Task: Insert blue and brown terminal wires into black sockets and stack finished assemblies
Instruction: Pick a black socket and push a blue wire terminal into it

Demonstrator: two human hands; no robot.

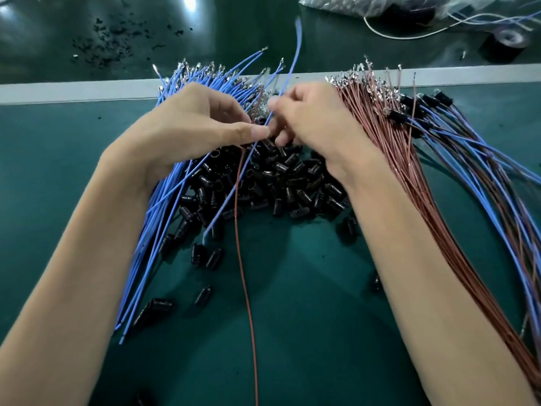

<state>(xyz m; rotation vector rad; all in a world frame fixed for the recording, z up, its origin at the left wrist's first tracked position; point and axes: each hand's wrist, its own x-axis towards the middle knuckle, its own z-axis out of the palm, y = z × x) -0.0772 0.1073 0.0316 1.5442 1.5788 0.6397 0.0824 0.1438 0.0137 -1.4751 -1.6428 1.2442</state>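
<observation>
At the middle of the frame both hands meet fingertip to fingertip. The left hand (199, 121) pinches a black socket (261, 121) between thumb and curled fingers, and only a dark sliver of it shows. The right hand (316, 121) pinches a single blue wire (288, 73) at the socket. This wire rises toward the top centre of the frame and also trails down to the lower left. A single brown wire (244, 282) hangs from under the left thumb straight down to the bottom edge.

Just below the hands a pile of loose black sockets (278, 186) lies on the green surface (307, 303), with a few strays lower left. A fan of blue wires (222, 80) spreads under the left hand, and a bundle of brown wires (409, 186) runs under the right wrist toward the lower right. At the far right lie finished assemblies (421, 101), black sockets with blue and brown wires.

A pale strip (73, 90) crosses the surface behind. Black crumbs (117, 39) sit upper left; a tape roll (506, 39) and a plastic bag (380, 4) sit upper right.
</observation>
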